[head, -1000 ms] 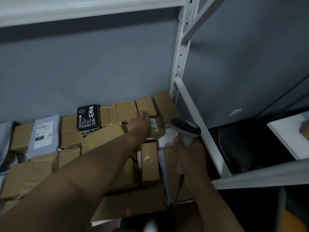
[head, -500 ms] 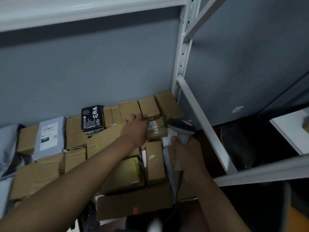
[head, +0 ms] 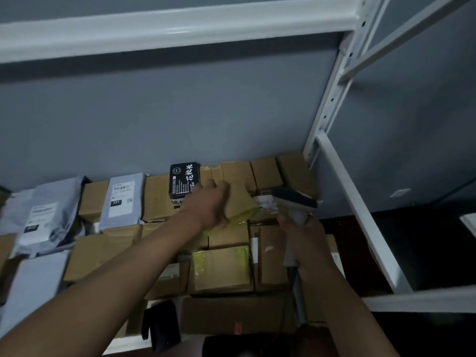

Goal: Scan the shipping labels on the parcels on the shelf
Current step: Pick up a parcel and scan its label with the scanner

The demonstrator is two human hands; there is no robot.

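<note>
Many brown cardboard parcels fill the shelf, with grey mailer bags (head: 121,199) at the left. My left hand (head: 210,206) grips a small brown parcel (head: 240,202) wrapped in yellowish tape and holds it tilted above the pile. My right hand (head: 301,237) grips the handle of a grey and white barcode scanner (head: 293,202), whose head points left at a white label (head: 266,202) just right of the lifted parcel. A black box with white characters (head: 184,180) stands behind my left hand.
The white shelf upright (head: 332,99) and a slanted white side rail (head: 358,212) close off the right side. A white beam (head: 167,27) runs overhead. The grey wall stands close behind the parcels. A large flat carton (head: 231,315) lies at the front edge.
My left hand has moved left off the small labelled parcel and taken up the yellow-taped parcel. The scanner stays close to the white label. The camera tilted slightly.
</note>
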